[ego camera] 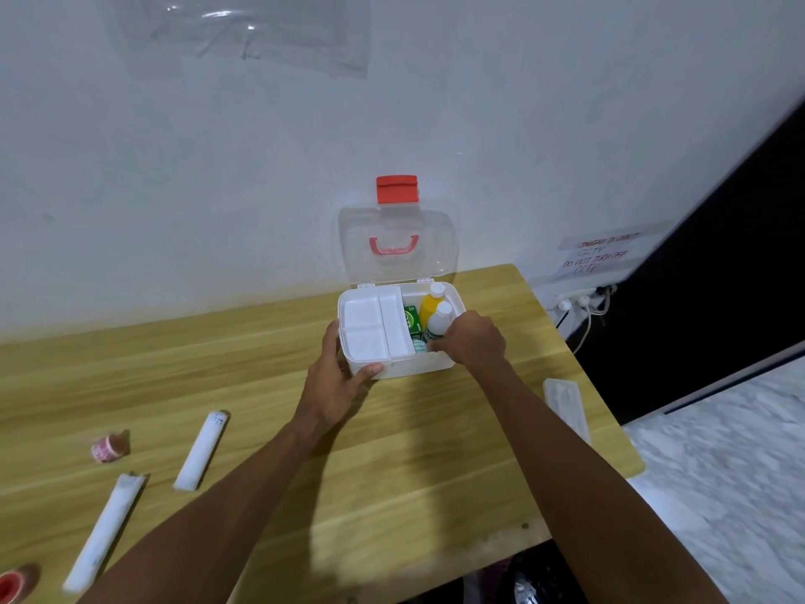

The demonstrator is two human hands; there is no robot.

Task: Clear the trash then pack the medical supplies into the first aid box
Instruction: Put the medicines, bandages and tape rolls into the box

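The white first aid box (418,368) stands open at the table's far side, its clear lid (396,237) with a red latch upright against the wall. A white divided tray (374,326) fills its left half. A green packet (411,320), a yellow bottle (430,305) and a white bottle (439,322) lie in the right half. My left hand (335,377) grips the box's front left corner. My right hand (472,342) reaches into the right half, fingers closed at the white bottle's base.
On the wooden table (392,451) lie two long white wrapped packets (201,451) (104,531), a pink tape roll (109,449) and a red roll (13,581) at the left. A clear flat pack (566,407) lies near the right edge. A dark bag (536,581) sits below the front edge.
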